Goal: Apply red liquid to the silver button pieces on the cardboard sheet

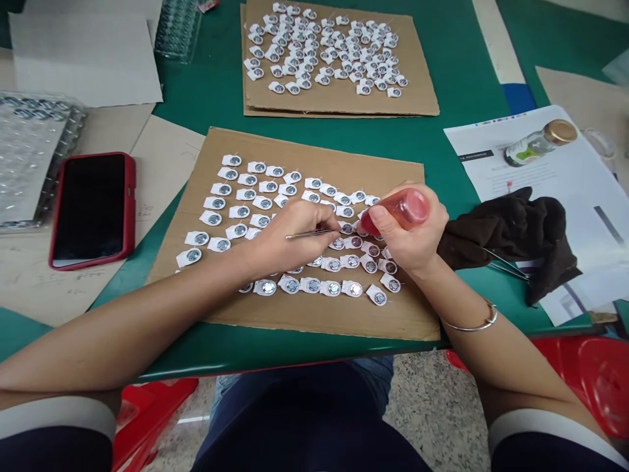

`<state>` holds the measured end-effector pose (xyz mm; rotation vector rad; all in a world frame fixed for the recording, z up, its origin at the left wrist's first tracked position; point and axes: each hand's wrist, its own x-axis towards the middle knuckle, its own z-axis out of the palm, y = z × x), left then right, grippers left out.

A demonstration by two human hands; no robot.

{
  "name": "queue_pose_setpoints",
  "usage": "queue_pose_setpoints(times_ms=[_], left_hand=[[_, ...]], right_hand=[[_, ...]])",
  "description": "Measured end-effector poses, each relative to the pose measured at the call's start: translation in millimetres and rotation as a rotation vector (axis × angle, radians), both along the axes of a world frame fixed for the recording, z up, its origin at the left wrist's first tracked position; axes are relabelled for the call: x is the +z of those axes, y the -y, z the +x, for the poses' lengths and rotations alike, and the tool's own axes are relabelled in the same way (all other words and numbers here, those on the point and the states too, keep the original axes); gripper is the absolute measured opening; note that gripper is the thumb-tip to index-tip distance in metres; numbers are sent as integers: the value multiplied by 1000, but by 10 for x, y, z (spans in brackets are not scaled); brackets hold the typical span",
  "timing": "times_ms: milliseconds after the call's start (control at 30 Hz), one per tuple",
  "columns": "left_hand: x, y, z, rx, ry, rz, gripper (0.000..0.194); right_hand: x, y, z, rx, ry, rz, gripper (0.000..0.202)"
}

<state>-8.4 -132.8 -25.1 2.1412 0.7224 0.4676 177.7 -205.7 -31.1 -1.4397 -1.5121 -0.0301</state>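
Observation:
My left hand (307,231) is closed around a pair of slim metal tweezers (303,234), whose tips are hidden behind the fingers. Wrapped round a translucent red squeeze bottle (409,204) is my right hand (417,229); the bottle is tilted base-up, its lower end towards the left fingers. Both hands are above a brown cardboard sheet (314,321), close together over its right half. Rows of small white tags with round silvery discs (333,288) cover that sheet. The pieces directly under my hands are partly hidden.
Behind lies another cardboard stack (344,108) with many similar pieces. A red-cased phone (92,210) and clear plastic trays (73,131) are at the left. On the right are a dark cloth (511,229), metal tweezers (506,265), printed paper (590,196) and a gold-capped glass bottle (538,143).

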Motion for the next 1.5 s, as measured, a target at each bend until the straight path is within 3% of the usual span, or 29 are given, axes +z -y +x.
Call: queue_pose_setpoints(times_ms=[533,767,1200,1367,1500], left_hand=[[28,-5,22,52,-30,-81,9],[50,-12,15,15,-18,-158,10],[37,-18,18,27,-17,-150,9],[8,-15,11,55,-6,-146,10],[117,51,11,71,9,-107,10]], right_hand=[[-5,-15,-46,74,-49,71,22],[-23,-21,-53,102,-81,87,21],[-27,-16,-54,59,-69,61,25],[16,-87,97,9,-438,54,27],[99,-203,381,22,-670,83,33]])
